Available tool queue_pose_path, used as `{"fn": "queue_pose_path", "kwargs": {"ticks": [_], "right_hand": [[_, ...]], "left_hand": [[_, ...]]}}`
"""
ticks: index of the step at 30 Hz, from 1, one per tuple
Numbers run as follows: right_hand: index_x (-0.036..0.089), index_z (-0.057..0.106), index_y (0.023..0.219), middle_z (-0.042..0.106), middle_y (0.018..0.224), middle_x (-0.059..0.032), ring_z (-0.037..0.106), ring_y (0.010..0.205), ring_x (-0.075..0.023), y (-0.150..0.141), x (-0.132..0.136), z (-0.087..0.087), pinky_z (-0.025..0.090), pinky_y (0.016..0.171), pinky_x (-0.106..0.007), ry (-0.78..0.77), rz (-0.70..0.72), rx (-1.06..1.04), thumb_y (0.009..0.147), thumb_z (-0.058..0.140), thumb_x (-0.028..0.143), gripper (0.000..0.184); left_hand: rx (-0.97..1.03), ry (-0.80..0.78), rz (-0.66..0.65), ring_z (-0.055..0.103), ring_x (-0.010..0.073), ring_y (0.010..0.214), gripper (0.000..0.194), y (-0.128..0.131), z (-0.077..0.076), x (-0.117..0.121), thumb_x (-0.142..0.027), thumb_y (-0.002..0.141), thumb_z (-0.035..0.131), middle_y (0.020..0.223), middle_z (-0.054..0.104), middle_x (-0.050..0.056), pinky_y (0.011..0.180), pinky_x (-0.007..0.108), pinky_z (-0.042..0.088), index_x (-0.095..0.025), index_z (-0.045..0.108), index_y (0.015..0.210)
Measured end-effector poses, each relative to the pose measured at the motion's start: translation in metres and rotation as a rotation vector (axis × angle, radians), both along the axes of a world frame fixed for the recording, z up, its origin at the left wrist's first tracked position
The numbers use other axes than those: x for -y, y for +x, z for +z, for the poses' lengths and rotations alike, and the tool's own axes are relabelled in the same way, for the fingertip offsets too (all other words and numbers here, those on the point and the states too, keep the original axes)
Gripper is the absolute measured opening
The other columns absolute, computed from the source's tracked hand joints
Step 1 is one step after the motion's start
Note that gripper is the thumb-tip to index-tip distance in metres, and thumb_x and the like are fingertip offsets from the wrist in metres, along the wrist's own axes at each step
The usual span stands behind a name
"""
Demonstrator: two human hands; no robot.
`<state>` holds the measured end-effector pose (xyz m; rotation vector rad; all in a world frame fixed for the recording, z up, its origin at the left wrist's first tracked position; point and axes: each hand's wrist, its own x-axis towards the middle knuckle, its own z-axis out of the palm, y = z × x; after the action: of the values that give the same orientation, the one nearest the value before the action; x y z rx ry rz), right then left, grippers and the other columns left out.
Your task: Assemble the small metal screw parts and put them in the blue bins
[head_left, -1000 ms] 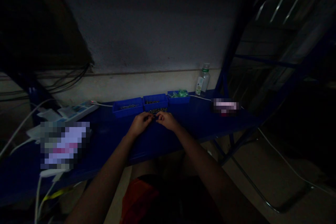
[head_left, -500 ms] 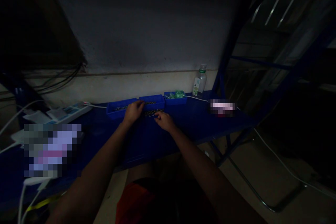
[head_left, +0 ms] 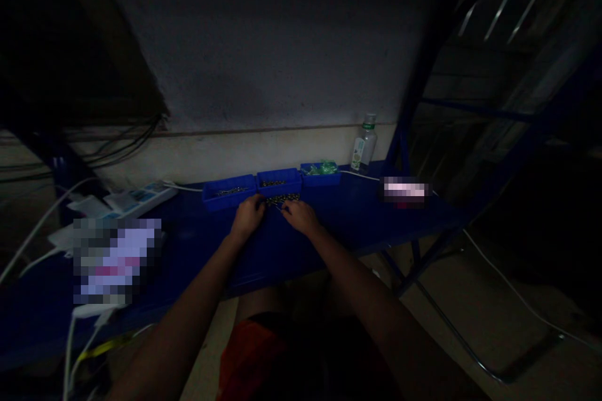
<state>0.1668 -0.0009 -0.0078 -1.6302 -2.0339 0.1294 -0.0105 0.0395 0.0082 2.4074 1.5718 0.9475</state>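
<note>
Metallic glints mark the thin rod (head_left: 278,206) at the fingertips of the right hand (head_left: 301,216); thumb and forefinger look closed on one end of it, just over the heap of small dark-and-brassy metal pieces (head_left: 283,198). That heap lies on the blue table (head_left: 338,219), before the middle blue bin (head_left: 282,190). Bent fingers on the left hand (head_left: 248,218) sit just beside the heap's left side — whether they grip anything, I cannot tell. Similar slim rods lie in the left blue bin (head_left: 229,202). Such a rod should prove light and stiff, smooth enough to roll between fingertips; a pinch near one end suits it. The small pieces look hard and sturdy — easy to scatter, best taken singly by their sides.
</note>
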Motion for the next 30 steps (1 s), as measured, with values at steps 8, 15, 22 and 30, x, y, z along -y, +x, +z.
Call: {"fn": "queue_pose_path", "kwargs": {"ticks": [8, 15, 22, 30], "right_hand": [[0.025, 0.058, 0.095, 0.062, 0.095, -0.0036, 0.056, 0.086, -0.0163, 0.001, 0.002, 0.000, 0.039, 0.072, -0.025, 0.029, -0.002, 0.011, 0.084, 0.045, 0.036, 0.020], [0.023, 0.057, 0.094, 0.062, 0.089, -0.0027, 0.056, 0.081, -0.0145, 0.002, 0.003, 0.001, 0.038, 0.069, -0.023, 0.045, 0.025, -0.047, 0.083, 0.047, 0.033, 0.018], [0.022, 0.056, 0.098, 0.061, 0.073, 0.0023, 0.055, 0.069, -0.0100, 0.002, 0.009, 0.006, 0.036, 0.065, -0.019, -0.003, 0.202, -0.191, 0.082, 0.050, 0.034, 0.021], [0.020, 0.059, 0.094, 0.063, 0.076, 0.0015, 0.056, 0.066, -0.0093, 0.004, 0.012, 0.006, 0.035, 0.061, -0.017, -0.024, 0.273, -0.279, 0.083, 0.049, 0.035, 0.021]], "left_hand": [[-0.172, -0.066, -0.055, 0.061, 0.0232, 0.079, 0.025, 0.005, 0.005, -0.017, -0.034, 0.078, 0.049, 0.085, 0.067, 0.010, 0.070, 0.028, 0.044, -0.018, 0.064, 0.090], [0.092, -0.134, -0.047, 0.061, 0.0208, 0.073, 0.022, 0.001, 0.000, -0.007, -0.031, 0.072, 0.052, 0.079, 0.068, 0.006, 0.066, 0.027, 0.044, -0.017, 0.067, 0.081], [0.600, -0.355, -0.186, 0.060, 0.0158, 0.066, 0.032, 0.014, -0.007, 0.022, -0.038, 0.068, 0.059, 0.078, 0.068, 0.006, 0.061, 0.025, 0.045, -0.012, 0.065, 0.085], [0.618, -0.361, -0.270, 0.060, 0.0172, 0.075, 0.035, 0.015, -0.001, 0.029, -0.044, 0.067, 0.062, 0.082, 0.067, 0.007, 0.069, 0.027, 0.046, -0.012, 0.063, 0.082]]}}
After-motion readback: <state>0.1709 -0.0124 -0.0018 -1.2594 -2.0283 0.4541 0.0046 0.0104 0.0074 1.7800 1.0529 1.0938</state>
